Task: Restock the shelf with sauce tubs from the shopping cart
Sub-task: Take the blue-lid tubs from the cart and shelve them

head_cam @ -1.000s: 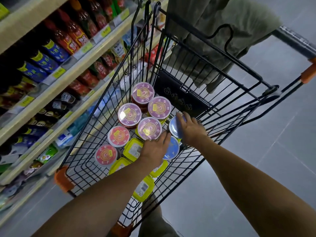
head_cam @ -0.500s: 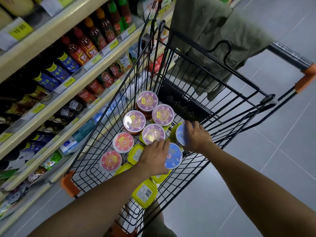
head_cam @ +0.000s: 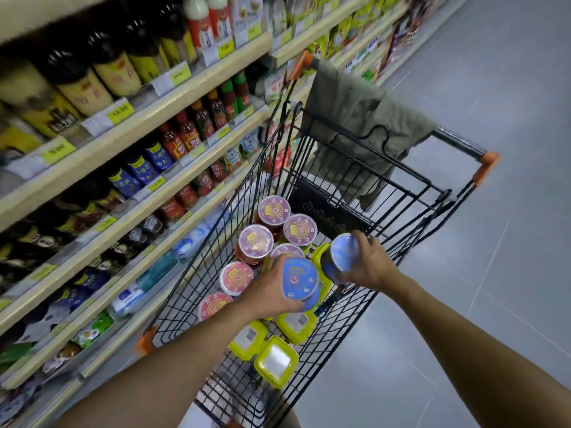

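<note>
A black wire shopping cart (head_cam: 411, 193) holds round sauce tubs with purple lids (head_cam: 300, 229), red lids (head_cam: 236, 278) and square yellow tubs (head_cam: 276, 361). My left hand (head_cam: 272, 291) grips a blue-lidded tub (head_cam: 300, 278) from its left side, lifted above the others. My right hand (head_cam: 369, 264) holds a second blue-lidded tub (head_cam: 343, 256), tilted so its lid faces left. Both tubs are inside the cart's outline, above its load.
Shelves (head_cam: 129, 131) of sauce bottles and packets run along the left, close to the cart's side. A green-grey garment (head_cam: 355, 118) hangs over the cart's far end near the handle (head_cam: 457, 143). Grey tiled floor (head_cam: 494, 273) lies to the right.
Both hands have closed on blue-lidded tubs and lifted them up off the cart's load. The right tub has tipped sideways. The view has swung up toward the shelves.
</note>
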Tool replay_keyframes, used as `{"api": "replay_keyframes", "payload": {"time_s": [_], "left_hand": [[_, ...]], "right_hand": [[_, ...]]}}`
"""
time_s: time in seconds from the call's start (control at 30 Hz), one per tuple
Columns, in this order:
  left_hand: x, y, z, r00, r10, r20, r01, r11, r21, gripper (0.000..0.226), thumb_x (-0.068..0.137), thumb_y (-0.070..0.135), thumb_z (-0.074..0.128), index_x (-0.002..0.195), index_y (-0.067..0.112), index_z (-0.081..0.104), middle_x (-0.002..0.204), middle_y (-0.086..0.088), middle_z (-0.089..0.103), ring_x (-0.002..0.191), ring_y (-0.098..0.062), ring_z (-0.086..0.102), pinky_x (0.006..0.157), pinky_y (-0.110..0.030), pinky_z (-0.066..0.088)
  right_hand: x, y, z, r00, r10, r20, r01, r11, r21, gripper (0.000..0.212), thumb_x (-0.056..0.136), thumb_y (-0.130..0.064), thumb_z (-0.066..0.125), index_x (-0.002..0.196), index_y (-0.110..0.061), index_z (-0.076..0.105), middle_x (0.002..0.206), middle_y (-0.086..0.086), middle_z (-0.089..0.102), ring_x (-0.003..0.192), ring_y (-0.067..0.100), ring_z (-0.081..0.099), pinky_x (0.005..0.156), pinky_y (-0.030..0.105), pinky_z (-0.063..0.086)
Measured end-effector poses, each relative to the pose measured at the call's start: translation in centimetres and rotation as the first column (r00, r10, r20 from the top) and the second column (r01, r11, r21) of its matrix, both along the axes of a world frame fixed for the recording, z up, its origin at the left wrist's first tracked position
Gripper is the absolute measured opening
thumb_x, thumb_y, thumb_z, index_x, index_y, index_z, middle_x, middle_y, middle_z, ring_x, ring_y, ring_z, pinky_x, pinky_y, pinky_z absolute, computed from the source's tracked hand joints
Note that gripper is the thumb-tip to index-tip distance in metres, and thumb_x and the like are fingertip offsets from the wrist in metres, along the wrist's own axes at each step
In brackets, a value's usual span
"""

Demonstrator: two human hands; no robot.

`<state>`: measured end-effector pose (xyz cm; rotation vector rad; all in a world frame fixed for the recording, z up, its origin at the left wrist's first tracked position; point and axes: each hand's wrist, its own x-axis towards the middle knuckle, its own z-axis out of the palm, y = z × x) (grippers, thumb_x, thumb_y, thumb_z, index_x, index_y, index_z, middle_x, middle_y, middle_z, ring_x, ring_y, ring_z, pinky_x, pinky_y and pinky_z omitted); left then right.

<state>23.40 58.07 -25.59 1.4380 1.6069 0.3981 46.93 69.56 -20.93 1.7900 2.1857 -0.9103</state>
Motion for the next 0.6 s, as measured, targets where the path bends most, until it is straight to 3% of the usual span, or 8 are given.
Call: {"api": "replay_keyframes", "payload": {"time_s": [0.07, 0.13, 0.23, 0.37, 0.47, 0.6], "left_hand": [[-1.4, -0.9, 1.2, 0.997, 0.046, 0.054, -0.047, 0.999, 0.026, 0.103, 0.065, 0.05, 0.092, 0.145, 0.034, 0.029, 0.132, 0.013, 0.033, 0.125, -0.013, 0.047, 0.098, -0.029, 0.045], [-2.9, -2.0, 2.8, 0.993, 0.08, 0.092, -0.085, 0.995, 0.051, 0.101, 0.068, 0.043, 0.092, 0.147, 0.031, 0.03, 0.132, 0.012, 0.034, 0.123, -0.01, 0.045, 0.095, -0.024, 0.04], [-5.4, -3.8, 4.8, 0.981, 0.115, 0.153, -0.13, 0.988, 0.088, 0.1, 0.069, 0.04, 0.091, 0.148, 0.029, 0.032, 0.139, 0.008, 0.039, 0.128, -0.014, 0.048, 0.1, -0.03, 0.044], [-8.4, -6.3, 8.2, 0.953, 0.127, 0.274, -0.173, 0.974, 0.149, 0.094, 0.064, 0.04, 0.091, 0.14, 0.036, 0.035, 0.139, 0.003, 0.047, 0.126, -0.014, 0.054, 0.099, -0.027, 0.049], [-10.6, -8.4, 11.0, 0.928, 0.106, 0.357, -0.177, 0.969, 0.172, 0.101, 0.07, 0.035, 0.091, 0.15, 0.034, 0.029, 0.137, 0.017, 0.044, 0.127, -0.011, 0.054, 0.092, -0.018, 0.05], [-13.3, -11.5, 14.5, 0.878, 0.114, 0.465, -0.224, 0.957, 0.187, 0.117, 0.063, 0.051, 0.09, 0.155, 0.044, 0.02, 0.142, 0.024, 0.041, 0.131, -0.007, 0.052, 0.106, -0.04, 0.051]], "right_hand": [[-0.5, -1.2, 1.9, 0.999, -0.039, -0.022, 0.039, 0.999, -0.021, 0.111, 0.061, -0.055, 0.084, 0.151, -0.025, 0.026, 0.127, 0.011, 0.038, 0.115, 0.034, 0.05, 0.09, 0.031, 0.045], [-1.3, -2.9, 4.1, 0.997, -0.053, -0.055, 0.052, 0.998, -0.025, 0.12, 0.049, -0.065, 0.073, 0.152, -0.027, 0.025, 0.127, 0.008, 0.037, 0.108, 0.029, 0.049, 0.087, 0.027, 0.041], [-2.7, -5.7, 7.1, 0.992, -0.025, -0.127, 0.031, 0.998, 0.045, 0.121, 0.042, -0.069, 0.063, 0.151, -0.025, 0.031, 0.121, 0.004, 0.039, 0.115, 0.026, 0.05, 0.09, 0.022, 0.036], [-5.0, -8.9, 11.1, 0.983, 0.025, -0.179, -0.007, 0.995, 0.101, 0.111, 0.056, -0.052, 0.08, 0.152, -0.023, 0.034, 0.139, 0.009, 0.047, 0.125, 0.023, 0.05, 0.097, 0.021, 0.036], [-6.7, -11.1, 13.9, 0.97, 0.052, -0.239, -0.012, 0.986, 0.167, 0.101, 0.066, -0.034, 0.089, 0.151, -0.024, 0.036, 0.143, 0.005, 0.047, 0.125, 0.017, 0.05, 0.098, 0.021, 0.036], [-9.1, -13.8, 17.6, 0.911, 0.074, -0.406, 0.02, 0.975, 0.222, 0.108, 0.052, -0.05, 0.082, 0.148, -0.026, 0.038, 0.142, -0.004, 0.049, 0.126, 0.013, 0.05, 0.102, 0.028, 0.042]]}}
